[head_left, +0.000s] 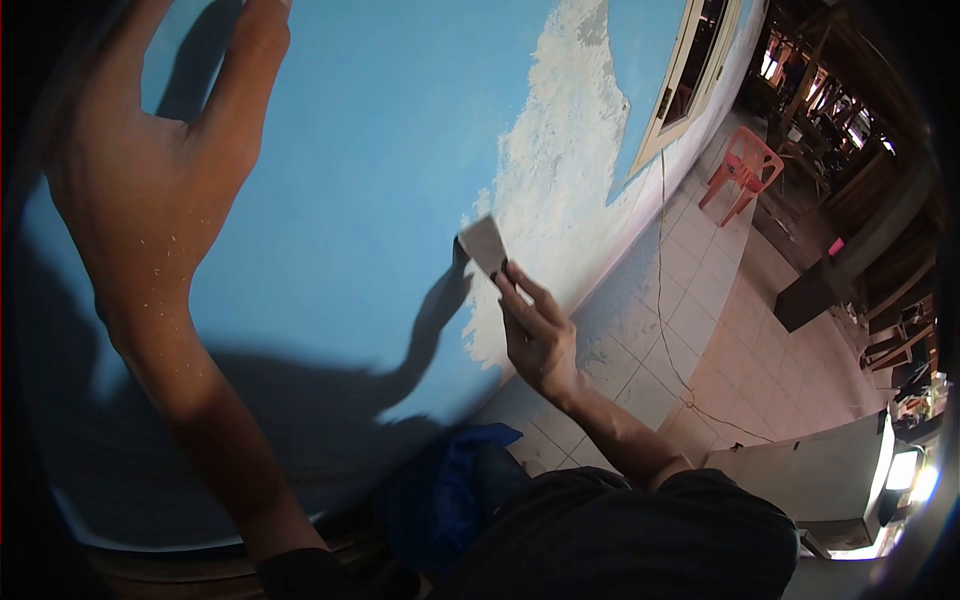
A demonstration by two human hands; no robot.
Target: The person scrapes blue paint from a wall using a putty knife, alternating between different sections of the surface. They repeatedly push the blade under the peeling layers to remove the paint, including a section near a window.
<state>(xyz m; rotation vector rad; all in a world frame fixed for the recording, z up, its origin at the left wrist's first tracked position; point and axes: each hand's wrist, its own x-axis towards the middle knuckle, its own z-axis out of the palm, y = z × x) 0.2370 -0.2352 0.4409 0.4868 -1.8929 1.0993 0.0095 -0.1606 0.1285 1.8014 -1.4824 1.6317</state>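
Note:
My right hand [540, 335] grips a scraper [484, 245] by its dark handle, with the flat blade pointing up and left. The blade overlaps the left edge of a whitish scraped patch [560, 130] in the blue-painted wall [370, 150]. Ragged paint borders that patch, which runs up toward the top of the view. At the upper left my left hand [165, 190] is raised in front of the wall, thumb and fingers apart, holding nothing; its fingertips are cut off by the frame. Pale flecks dot its back and wrist.
A window frame [688, 95] is set in the wall at upper right. A red plastic chair [742, 172] stands on the tiled floor [640, 330]. A thin cable [662, 290] runs across the tiles. Blue cloth [440, 510] lies low beside me, and wooden clutter fills the right.

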